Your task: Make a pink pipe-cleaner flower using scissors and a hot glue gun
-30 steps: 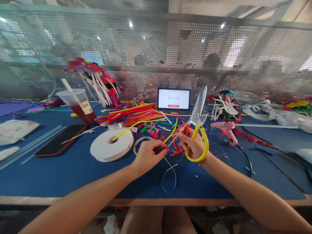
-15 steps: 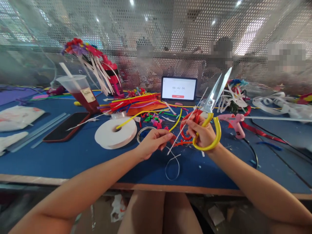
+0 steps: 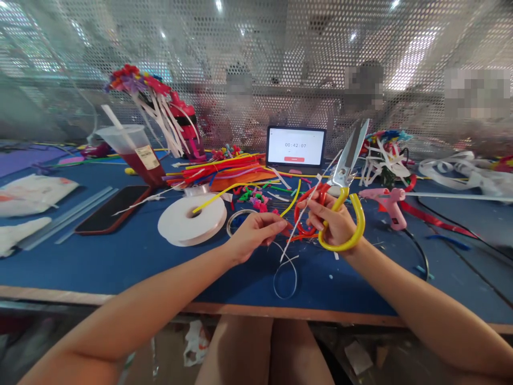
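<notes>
My right hand (image 3: 332, 222) grips large scissors (image 3: 344, 176) with one yellow and one red handle loop, blades closed and pointing up and away. A thin white ribbon strip (image 3: 306, 211) runs slantwise past that hand's fingers. My left hand (image 3: 252, 235) is pinched shut on the strip's lower part, whose tail curls into a loop (image 3: 285, 275) on the blue table (image 3: 120, 262). The hands are a few centimetres apart above the table's near middle.
A white ribbon roll (image 3: 191, 219) and a tape ring (image 3: 236, 220) lie left of my hands. Behind are coloured sticks (image 3: 224, 176), a tablet timer (image 3: 296, 146), a drink cup (image 3: 136, 155), a phone (image 3: 107, 209) and a pink glue gun (image 3: 387, 203). A perforated screen (image 3: 256, 69) backs the table.
The scissors blades, apart half a second ago, are now closed. The view dropped and shifted a little since one second ago; both hands stay near the same spot.
</notes>
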`<state>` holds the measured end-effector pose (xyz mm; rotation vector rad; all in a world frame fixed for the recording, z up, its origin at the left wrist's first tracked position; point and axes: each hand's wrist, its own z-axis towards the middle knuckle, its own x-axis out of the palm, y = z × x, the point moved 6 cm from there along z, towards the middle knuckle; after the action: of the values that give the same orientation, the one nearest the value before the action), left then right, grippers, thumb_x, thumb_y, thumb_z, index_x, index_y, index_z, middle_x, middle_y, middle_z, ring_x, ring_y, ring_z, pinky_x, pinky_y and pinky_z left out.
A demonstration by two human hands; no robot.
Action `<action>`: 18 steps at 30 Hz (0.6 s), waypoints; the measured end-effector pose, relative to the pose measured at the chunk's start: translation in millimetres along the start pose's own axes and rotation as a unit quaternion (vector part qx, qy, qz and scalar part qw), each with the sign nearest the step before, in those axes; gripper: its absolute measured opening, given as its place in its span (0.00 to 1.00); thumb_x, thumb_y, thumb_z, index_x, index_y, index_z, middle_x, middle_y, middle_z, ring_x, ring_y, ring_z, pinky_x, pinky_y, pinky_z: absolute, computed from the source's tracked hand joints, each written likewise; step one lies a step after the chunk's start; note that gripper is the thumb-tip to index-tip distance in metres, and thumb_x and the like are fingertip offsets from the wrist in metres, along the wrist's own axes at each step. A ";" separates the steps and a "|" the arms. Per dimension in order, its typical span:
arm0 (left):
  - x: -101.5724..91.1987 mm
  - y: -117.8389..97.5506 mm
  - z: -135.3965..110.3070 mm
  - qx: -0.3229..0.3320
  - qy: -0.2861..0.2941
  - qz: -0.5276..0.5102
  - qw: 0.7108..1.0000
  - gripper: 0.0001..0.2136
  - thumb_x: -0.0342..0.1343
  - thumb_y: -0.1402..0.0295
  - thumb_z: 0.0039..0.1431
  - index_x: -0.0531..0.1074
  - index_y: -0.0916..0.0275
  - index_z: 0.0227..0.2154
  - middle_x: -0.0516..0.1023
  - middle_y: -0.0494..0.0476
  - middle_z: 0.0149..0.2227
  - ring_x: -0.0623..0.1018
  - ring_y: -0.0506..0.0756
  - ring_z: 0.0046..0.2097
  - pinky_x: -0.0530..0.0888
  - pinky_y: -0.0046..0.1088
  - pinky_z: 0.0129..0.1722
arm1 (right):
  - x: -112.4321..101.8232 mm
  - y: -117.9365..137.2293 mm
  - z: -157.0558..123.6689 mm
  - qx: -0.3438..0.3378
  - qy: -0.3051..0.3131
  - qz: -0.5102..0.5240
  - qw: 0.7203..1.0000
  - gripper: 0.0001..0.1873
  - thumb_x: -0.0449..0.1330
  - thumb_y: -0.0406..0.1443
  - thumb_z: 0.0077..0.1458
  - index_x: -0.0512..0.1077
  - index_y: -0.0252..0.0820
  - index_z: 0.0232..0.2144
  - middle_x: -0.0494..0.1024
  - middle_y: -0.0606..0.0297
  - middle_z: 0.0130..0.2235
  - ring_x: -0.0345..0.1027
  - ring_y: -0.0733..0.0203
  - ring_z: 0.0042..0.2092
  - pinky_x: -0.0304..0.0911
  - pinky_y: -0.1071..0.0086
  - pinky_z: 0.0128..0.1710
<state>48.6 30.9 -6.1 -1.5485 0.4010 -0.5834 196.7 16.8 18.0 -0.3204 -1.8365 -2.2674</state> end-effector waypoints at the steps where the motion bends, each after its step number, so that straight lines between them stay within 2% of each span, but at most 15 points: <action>1: 2.4 0.6 -0.6 -0.007 0.013 0.001 1.000 0.14 0.63 0.57 0.45 0.77 0.64 0.28 0.77 0.55 0.27 0.61 0.42 0.20 0.57 0.20 0.18 | 1.4 -0.5 -0.4 0.001 0.007 0.006 1.000 0.13 0.65 0.39 0.44 0.64 0.43 0.28 0.77 0.72 0.28 0.50 0.78 0.15 0.53 0.75 0.17; 6: 12.2 0.4 -5.2 -0.023 0.056 0.010 0.998 0.14 0.64 0.58 0.44 0.76 0.65 0.29 0.78 0.56 0.26 0.63 0.43 0.19 0.58 0.21 0.18 | 6.7 -2.9 -1.7 0.014 0.019 0.022 0.999 0.13 0.65 0.38 0.44 0.64 0.43 0.28 0.76 0.72 0.27 0.51 0.78 0.14 0.53 0.75 0.17; 15: 4.8 6.8 -3.1 -0.047 0.037 -0.043 0.997 0.18 0.62 0.54 0.46 0.76 0.66 0.30 0.77 0.57 0.27 0.65 0.43 0.20 0.58 0.20 0.18 | 4.7 -1.0 -0.3 0.003 0.019 0.021 1.000 0.12 0.65 0.38 0.45 0.65 0.42 0.28 0.76 0.72 0.27 0.51 0.79 0.14 0.57 0.76 0.18; 18: 5.0 6.5 -2.7 -0.047 0.031 -0.043 0.997 0.17 0.63 0.55 0.45 0.76 0.66 0.30 0.75 0.54 0.25 0.65 0.43 0.20 0.58 0.20 0.18 | 3.7 -1.6 0.4 0.000 0.024 0.021 0.999 0.12 0.65 0.39 0.45 0.65 0.42 0.28 0.76 0.72 0.28 0.51 0.79 0.15 0.58 0.76 0.19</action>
<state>51.7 25.4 -11.9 -1.6479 0.4146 -0.6888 192.7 17.4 17.7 -0.2995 -1.7899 -2.2275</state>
